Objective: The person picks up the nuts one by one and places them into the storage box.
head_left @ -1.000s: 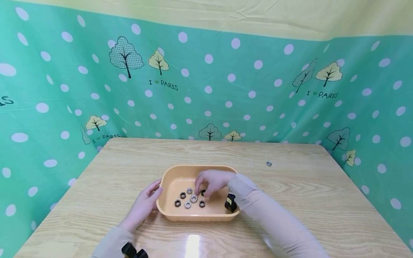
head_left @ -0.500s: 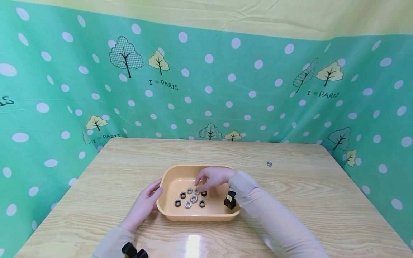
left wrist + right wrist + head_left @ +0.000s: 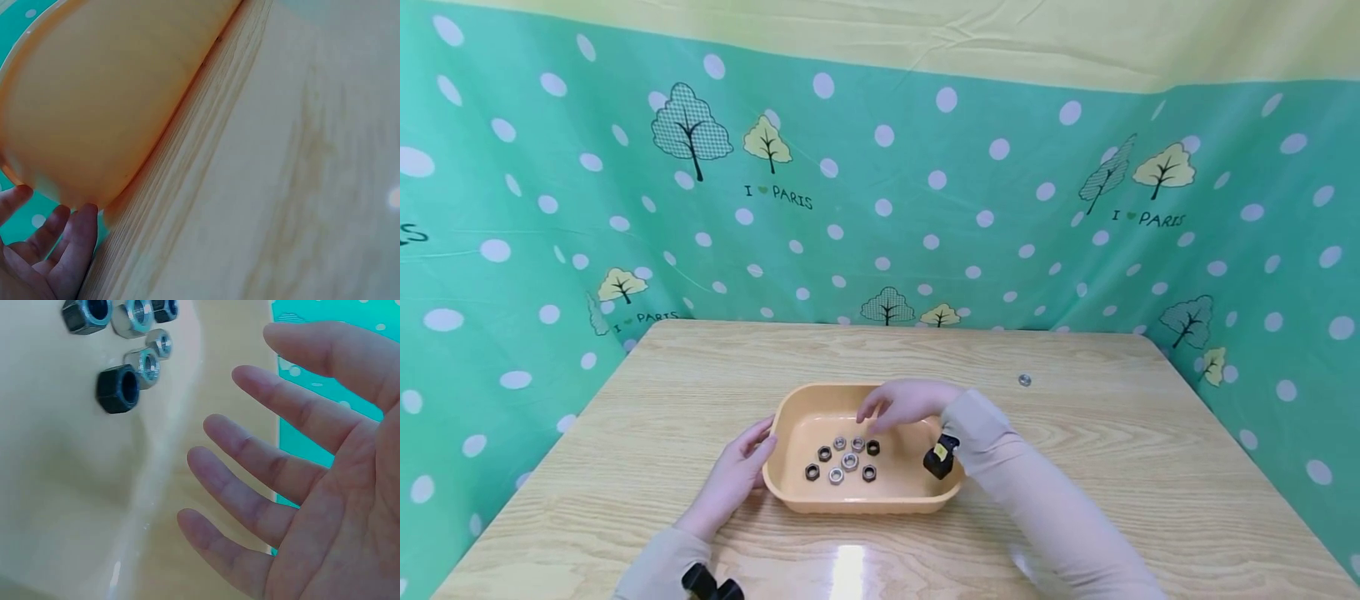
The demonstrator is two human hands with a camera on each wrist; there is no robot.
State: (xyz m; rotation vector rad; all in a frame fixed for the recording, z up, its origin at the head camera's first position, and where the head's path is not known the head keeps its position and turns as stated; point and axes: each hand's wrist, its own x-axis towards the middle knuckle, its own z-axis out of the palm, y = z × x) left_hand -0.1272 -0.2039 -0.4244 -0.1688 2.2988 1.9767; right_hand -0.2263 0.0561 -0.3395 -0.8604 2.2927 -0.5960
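A pale orange plastic basin (image 3: pixel 895 505) stands on the table, with several hex nuts lying on its floor, some black and some silver. My left hand (image 3: pixel 737 467) rests against the basin's left side; in the left wrist view its fingertips touch the outer wall near the rim. Over the back of the basin hovers my right hand (image 3: pixel 910 402), its fingers spread and holding nothing in the right wrist view. Just below those fingers are a black nut (image 3: pixel 873 447) and a silver nut (image 3: pixel 858 444). Closer to the front lie another black nut (image 3: pixel 869 473) and a silver one (image 3: pixel 837 476).
A lone silver nut (image 3: pixel 1025 380) lies on the wooden table (image 3: pixel 1112 433), behind and to the right of the basin. A green dotted curtain (image 3: pixel 880 183) hangs behind the table and along both sides. Each wrist carries a black camera mount (image 3: pixel 942 457).
My right hand has let go of the silver nut at the back of the group and lifted up, away from the nuts toward the back right. The left hand has stayed in place.
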